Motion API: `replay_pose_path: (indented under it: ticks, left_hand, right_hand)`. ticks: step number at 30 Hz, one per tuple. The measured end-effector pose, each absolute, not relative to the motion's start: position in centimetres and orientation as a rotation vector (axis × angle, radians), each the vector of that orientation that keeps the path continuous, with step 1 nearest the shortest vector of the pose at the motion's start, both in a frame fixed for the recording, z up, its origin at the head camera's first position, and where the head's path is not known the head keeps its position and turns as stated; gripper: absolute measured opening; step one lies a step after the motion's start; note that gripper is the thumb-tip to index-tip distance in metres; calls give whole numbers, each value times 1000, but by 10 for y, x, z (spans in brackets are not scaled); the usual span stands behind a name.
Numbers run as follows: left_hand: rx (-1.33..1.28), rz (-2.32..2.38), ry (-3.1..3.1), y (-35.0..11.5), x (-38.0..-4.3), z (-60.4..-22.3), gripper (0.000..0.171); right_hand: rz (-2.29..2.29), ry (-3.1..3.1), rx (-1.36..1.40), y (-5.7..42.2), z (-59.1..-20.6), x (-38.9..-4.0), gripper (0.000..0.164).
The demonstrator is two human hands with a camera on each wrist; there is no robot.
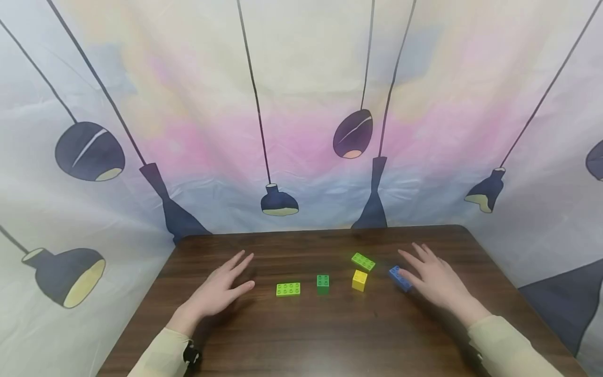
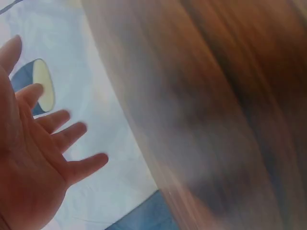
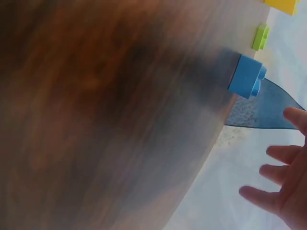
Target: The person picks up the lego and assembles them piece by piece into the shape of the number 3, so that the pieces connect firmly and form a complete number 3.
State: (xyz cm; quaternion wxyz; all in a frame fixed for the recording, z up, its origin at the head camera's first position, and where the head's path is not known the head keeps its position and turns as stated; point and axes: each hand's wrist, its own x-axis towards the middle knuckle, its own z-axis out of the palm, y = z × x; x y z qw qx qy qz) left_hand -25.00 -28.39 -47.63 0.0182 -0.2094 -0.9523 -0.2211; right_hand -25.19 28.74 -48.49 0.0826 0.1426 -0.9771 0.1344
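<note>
My left hand (image 1: 218,288) hovers over the table's left part, fingers spread, holding nothing. To its right lies a flat lime-green toy brick (image 1: 288,289), with studs up. Beside that stands a dark green brick (image 1: 322,284), and further right a yellow brick (image 1: 359,280). Behind the yellow one, a second lime-green brick (image 1: 363,261) lies at a slant. My right hand (image 1: 438,280), fingers spread, is nearest to a blue brick (image 1: 399,278); its thumb covers part of that brick in the head view. The right wrist view shows the blue brick (image 3: 247,76) apart from the fingers.
A dark brown wooden table (image 1: 301,330) carries the bricks. Directly behind its far edge hangs a cloth backdrop (image 1: 311,131) printed with dark hanging lamps. It also closes in the left and right sides.
</note>
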Motion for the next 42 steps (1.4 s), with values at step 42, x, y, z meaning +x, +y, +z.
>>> replay_pose_path:
  ticks: [42]
  left_hand:
    - [-478,-1170,-3016,-187,-258,-484,47]
  right_hand:
    - [1041,-2777,737,220,-459,-250,37]
